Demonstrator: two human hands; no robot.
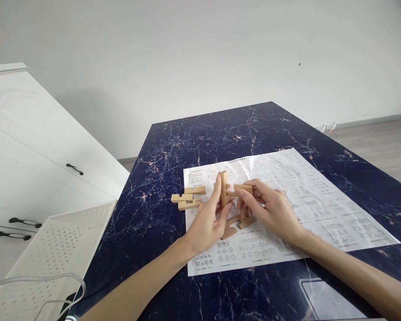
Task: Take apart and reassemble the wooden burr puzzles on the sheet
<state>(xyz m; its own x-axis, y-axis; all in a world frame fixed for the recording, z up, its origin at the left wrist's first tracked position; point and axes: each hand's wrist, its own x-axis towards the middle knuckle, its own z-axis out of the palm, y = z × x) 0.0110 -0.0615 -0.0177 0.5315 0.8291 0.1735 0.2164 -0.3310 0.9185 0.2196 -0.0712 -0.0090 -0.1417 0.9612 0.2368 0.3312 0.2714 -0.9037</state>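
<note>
My left hand (209,220) is closed on an upright wooden puzzle piece (224,189), a pale stick held above the paper. From the right, my right hand (267,203) pinches another wooden puzzle piece (243,188), its end pointing at the upright one. The two pieces meet or nearly meet; I cannot tell how they fit. Beneath the hands, notched wooden pieces (229,232) lie on the printed sheet (304,200), partly covered. Left of my left hand, several more notched wooden pieces (187,197) rest together at the sheet's left edge.
The sheet, with small diagrams, is spread over a dark blue marbled table (173,151). At the near right edge lies a pale rectangular object (330,298). On the left stand a white cabinet (47,156) and a perforated white surface (53,249) with a white cable (53,279).
</note>
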